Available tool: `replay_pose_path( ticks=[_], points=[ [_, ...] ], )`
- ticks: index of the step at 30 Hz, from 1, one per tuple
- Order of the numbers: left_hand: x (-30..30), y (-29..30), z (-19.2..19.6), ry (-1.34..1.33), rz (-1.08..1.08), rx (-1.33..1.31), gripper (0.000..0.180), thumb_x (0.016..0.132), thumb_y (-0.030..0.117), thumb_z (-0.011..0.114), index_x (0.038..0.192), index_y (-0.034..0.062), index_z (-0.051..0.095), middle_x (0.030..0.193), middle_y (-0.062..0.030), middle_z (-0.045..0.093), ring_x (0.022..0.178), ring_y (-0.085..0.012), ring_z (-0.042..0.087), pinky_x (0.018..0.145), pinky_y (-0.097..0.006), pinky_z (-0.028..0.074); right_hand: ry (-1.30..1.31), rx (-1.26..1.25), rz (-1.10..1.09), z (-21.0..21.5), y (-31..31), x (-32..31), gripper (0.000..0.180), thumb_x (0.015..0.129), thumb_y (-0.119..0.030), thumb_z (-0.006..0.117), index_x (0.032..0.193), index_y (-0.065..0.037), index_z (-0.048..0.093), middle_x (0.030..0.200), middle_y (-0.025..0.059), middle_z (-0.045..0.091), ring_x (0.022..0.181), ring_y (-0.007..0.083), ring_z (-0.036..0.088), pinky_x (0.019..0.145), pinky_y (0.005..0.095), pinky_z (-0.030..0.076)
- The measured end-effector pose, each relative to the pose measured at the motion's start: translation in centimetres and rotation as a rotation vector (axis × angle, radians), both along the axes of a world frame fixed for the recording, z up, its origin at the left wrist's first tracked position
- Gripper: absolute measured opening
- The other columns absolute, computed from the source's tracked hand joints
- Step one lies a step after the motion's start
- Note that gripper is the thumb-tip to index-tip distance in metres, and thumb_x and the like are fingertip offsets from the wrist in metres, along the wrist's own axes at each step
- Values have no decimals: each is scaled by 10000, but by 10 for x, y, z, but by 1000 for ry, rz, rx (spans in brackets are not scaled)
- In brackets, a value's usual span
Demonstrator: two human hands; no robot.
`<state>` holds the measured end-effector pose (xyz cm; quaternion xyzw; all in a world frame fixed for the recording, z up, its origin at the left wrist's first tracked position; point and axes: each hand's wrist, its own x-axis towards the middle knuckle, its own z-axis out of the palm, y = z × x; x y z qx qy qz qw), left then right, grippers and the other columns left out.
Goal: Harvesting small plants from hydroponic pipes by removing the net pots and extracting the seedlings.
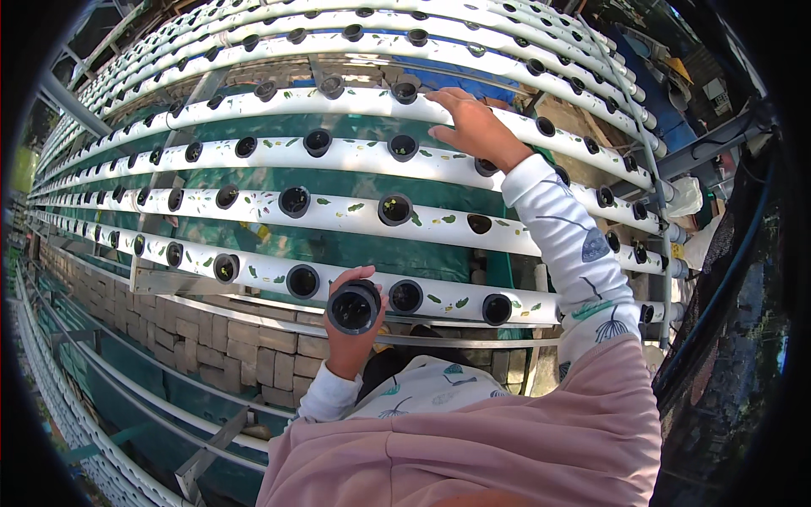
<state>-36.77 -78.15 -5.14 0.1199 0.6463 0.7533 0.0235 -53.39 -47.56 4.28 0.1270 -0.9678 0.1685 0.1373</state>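
Observation:
My left hand (355, 325) is wrapped round a dark plastic planting cup (353, 309), its round mouth facing up, in front of the nearest white pipe (439, 297). The inside of the cup is dark, and I cannot make out what is in it. Farther off, my right hand (475, 125) stretches out over another white pipe (372, 100), fingers extended and thumb apart. Its fingertips are just right of a black cup (405, 92) seated in that pipe. Nothing shows in this hand. Between my hands, a cup with a small green seedling (394, 209) sits in a pipe.
Several white pipes with rows of black cups run across the view, with leaf bits scattered on them. One pipe has an uncovered hole (479, 224). Green sheeting (338, 242) lies beneath. Brick paving (245, 346) and a metal rail (203, 448) are at lower left.

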Motion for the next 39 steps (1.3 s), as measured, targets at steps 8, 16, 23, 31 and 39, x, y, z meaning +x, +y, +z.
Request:
replay_pose_path(
  ticks=[8, 16, 23, 31, 39],
  points=[
    [-32, 20, -16, 134, 158, -289, 480, 824, -57, 708, 1254, 12, 507, 1188, -71, 615, 933, -115, 606, 878, -277, 489, -115, -87, -139, -67, 8, -124, 711, 780, -178, 734, 1395, -2, 424, 1288, 278, 547, 1203, 417, 538, 1049, 442, 431],
    [-30, 21, -17, -18, 177, -187, 518, 787, -36, 764, 1248, -1, 529, 1188, -104, 634, 1055, -172, 623, 949, -298, 481, -46, -64, 45, -69, 14, -131, 600, 751, -106, 770, 1298, -43, 530, 1256, 218, 576, 1178, 378, 564, 1038, 433, 447],
    [-33, 23, -24, 34, 181, -233, 532, 766, -48, 773, 1239, 2, 534, 1182, -104, 638, 1055, -183, 626, 950, -302, 482, 98, -117, 170, -29, 8, -95, 607, 754, -16, 753, 1309, -79, 517, 1259, 155, 584, 1195, 363, 557, 1028, 428, 469],
    [-32, 25, -21, 56, 198, -223, 534, 767, -51, 769, 1243, 5, 536, 1174, -101, 642, 1023, -172, 628, 916, -293, 497, 243, -17, 197, 10, 4, -62, 666, 751, -8, 752, 1352, -102, 482, 1311, 146, 561, 1204, 355, 554, 1026, 436, 477],
    [-32, 28, -18, 3, 153, -83, 553, 774, -71, 745, 1262, 11, 499, 1043, -70, 635, 911, -121, 619, 861, -281, 517, 211, -344, 201, 46, -18, -11, 683, 766, -72, 760, 1376, -98, 454, 1309, 138, 564, 1194, 322, 581, 970, 398, 521]
  ],
)
